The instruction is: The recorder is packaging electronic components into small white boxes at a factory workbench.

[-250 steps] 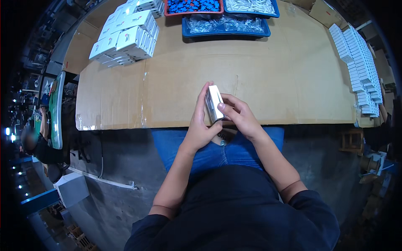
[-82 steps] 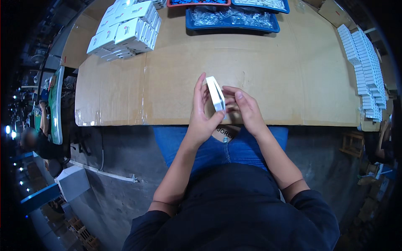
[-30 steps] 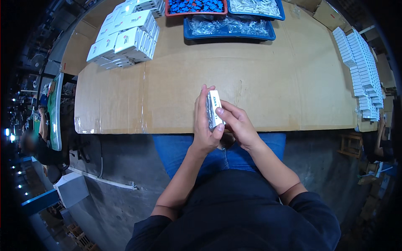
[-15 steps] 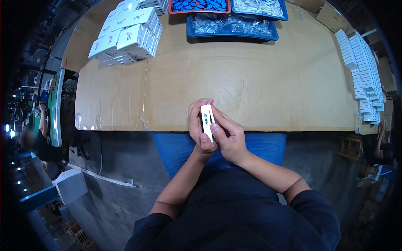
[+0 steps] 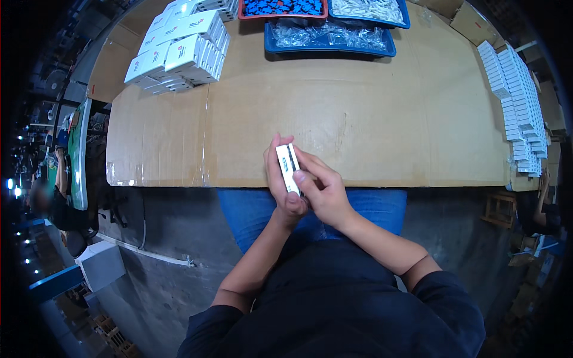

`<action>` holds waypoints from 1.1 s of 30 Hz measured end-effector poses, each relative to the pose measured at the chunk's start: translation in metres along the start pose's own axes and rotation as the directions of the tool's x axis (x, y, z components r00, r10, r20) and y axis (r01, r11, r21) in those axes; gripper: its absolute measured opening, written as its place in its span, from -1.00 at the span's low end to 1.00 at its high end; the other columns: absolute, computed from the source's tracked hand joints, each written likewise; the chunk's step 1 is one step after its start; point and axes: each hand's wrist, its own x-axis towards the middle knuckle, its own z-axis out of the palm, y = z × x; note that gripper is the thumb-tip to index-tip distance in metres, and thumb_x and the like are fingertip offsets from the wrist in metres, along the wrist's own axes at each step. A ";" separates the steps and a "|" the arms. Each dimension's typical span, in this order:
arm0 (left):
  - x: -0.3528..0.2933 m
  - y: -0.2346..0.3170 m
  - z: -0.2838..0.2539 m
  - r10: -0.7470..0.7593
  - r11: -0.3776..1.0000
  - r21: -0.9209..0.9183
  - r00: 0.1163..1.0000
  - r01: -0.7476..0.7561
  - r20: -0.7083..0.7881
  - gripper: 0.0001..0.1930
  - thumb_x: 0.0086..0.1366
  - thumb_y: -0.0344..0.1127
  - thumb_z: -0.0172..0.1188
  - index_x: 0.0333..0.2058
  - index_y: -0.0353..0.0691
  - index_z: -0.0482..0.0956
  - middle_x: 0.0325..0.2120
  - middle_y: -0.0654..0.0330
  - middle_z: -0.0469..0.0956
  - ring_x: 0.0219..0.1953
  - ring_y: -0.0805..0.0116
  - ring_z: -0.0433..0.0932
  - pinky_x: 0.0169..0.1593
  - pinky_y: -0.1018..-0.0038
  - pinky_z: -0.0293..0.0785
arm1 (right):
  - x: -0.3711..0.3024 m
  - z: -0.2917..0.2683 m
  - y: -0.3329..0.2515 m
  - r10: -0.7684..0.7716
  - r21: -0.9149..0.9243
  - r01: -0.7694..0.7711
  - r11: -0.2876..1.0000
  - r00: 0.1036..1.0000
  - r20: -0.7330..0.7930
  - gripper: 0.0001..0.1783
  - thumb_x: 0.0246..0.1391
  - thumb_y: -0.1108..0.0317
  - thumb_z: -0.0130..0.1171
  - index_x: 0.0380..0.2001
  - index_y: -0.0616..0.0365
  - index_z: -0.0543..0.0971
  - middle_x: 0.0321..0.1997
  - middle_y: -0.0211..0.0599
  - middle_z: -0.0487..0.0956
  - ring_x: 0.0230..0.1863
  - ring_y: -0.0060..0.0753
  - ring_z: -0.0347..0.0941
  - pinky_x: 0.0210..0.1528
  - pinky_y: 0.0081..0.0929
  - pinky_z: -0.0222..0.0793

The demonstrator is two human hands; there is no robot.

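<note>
My left hand (image 5: 274, 182) and right hand (image 5: 326, 196), fingers curled in, grip a white box (image 5: 285, 162) by the near table edge (image 5: 245, 184).

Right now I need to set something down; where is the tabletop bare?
The cardboard tabletop is bare between the stacked white boxes at left and the small-box stacks at right, nearer than the front blue tray. The front-left corner is bare too. It is crowded around that tray and at the front middle, where the left hand and right hand hold a white box.

The shirt (image 5: 334, 298) is dark, the jeans (image 5: 382, 212) blue
</note>
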 end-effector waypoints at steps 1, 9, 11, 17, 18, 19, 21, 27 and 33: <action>0.006 0.002 0.004 0.014 0.999 0.038 1.000 -0.014 -0.008 0.20 0.26 0.61 -0.15 0.39 -0.54 0.02 0.15 -0.15 0.36 0.18 0.05 0.41 0.27 0.14 0.35 | 0.004 -0.004 0.001 -0.002 -0.001 0.002 1.000 1.000 0.002 -0.45 0.45 0.31 0.13 0.39 0.36 0.39 0.41 -0.06 0.40 0.36 -0.22 0.41 0.33 -0.40 0.38; 0.013 0.006 -0.012 -0.503 0.671 -0.497 0.830 0.550 0.240 0.00 0.48 0.52 -0.44 0.56 -0.21 -0.15 0.31 -0.06 0.36 0.32 0.08 0.43 0.36 0.16 0.37 | 0.015 -0.034 -0.003 -0.246 -0.465 0.270 0.843 0.963 0.115 -0.12 0.09 0.05 0.45 0.42 0.12 0.40 0.41 0.00 0.36 0.50 0.13 0.18 0.49 0.01 0.17; 0.018 0.012 -0.011 -0.688 0.458 -0.455 0.628 0.764 0.363 -0.13 0.55 0.42 -0.50 0.45 -0.21 0.19 0.26 0.02 0.45 0.29 0.17 0.48 0.33 0.22 0.45 | 0.023 -0.048 -0.003 -0.440 -0.578 0.552 0.601 0.832 0.336 -0.11 0.01 0.05 0.48 0.40 0.10 0.44 0.46 0.02 0.32 0.50 0.19 0.18 0.50 0.11 0.14; 0.012 0.020 -0.004 -0.719 0.269 -0.407 0.463 0.873 0.518 -0.23 0.58 0.36 -0.45 0.34 -0.19 0.28 0.18 0.04 0.50 0.22 0.19 0.55 0.23 0.25 0.55 | 0.034 -0.069 0.003 -0.510 -0.678 0.614 0.404 0.767 0.390 -0.08 -0.20 -0.15 0.57 0.20 0.14 0.58 0.39 0.01 0.46 0.37 0.18 0.41 0.44 0.18 0.24; 0.012 0.021 -0.002 -0.710 0.269 -0.403 0.463 0.875 0.530 -0.24 0.58 0.36 -0.44 0.33 -0.18 0.29 0.15 0.06 0.51 0.19 0.21 0.56 0.22 0.26 0.56 | 0.037 -0.069 0.008 -0.526 -0.592 0.638 0.492 0.760 0.382 -0.07 -0.18 -0.16 0.57 0.19 0.20 0.57 0.36 0.05 0.49 0.36 0.21 0.43 0.45 0.17 0.24; 0.012 0.022 0.000 -0.700 0.268 -0.398 0.462 0.877 0.545 -0.25 0.59 0.35 -0.43 0.32 -0.18 0.30 0.13 0.07 0.52 0.17 0.22 0.57 0.21 0.26 0.56 | 0.038 -0.070 0.013 -0.541 -0.499 0.653 0.570 0.755 0.370 -0.04 -0.16 -0.17 0.57 0.19 0.26 0.55 0.33 0.08 0.53 0.36 0.24 0.44 0.45 0.16 0.24; 0.009 0.022 0.001 -0.700 0.270 -0.392 0.459 0.879 0.547 -0.27 0.59 0.34 -0.41 0.30 -0.16 0.31 0.11 0.09 0.52 0.14 0.25 0.58 0.19 0.27 0.57 | 0.033 -0.072 0.019 -0.581 -0.502 0.677 0.539 0.730 0.360 -0.04 -0.15 -0.17 0.57 0.18 0.30 0.54 0.29 0.12 0.55 0.34 0.24 0.48 0.42 0.15 0.29; 0.005 0.016 -0.002 -0.681 0.256 -0.409 0.464 0.876 0.566 -0.27 0.59 0.35 -0.42 0.29 -0.17 0.31 0.12 0.12 0.52 0.14 0.27 0.58 0.15 0.28 0.60 | 0.034 -0.077 0.035 -0.651 -0.456 0.726 0.515 0.677 0.344 -0.01 -0.08 -0.20 0.54 0.21 0.38 0.50 0.23 0.24 0.58 0.29 0.17 0.54 0.38 0.01 0.38; -0.010 -0.018 -0.003 -0.421 0.763 -0.242 0.745 0.600 0.518 -0.15 0.60 0.31 -0.39 0.52 -0.33 -0.04 0.39 -0.01 0.29 0.49 0.18 0.16 0.54 0.23 0.00 | 0.028 -0.056 0.038 -0.298 0.011 0.299 0.954 0.954 -0.023 -0.09 0.36 -0.26 0.11 0.33 0.45 0.37 0.47 0.06 0.37 0.46 -0.11 0.34 0.50 -0.24 0.21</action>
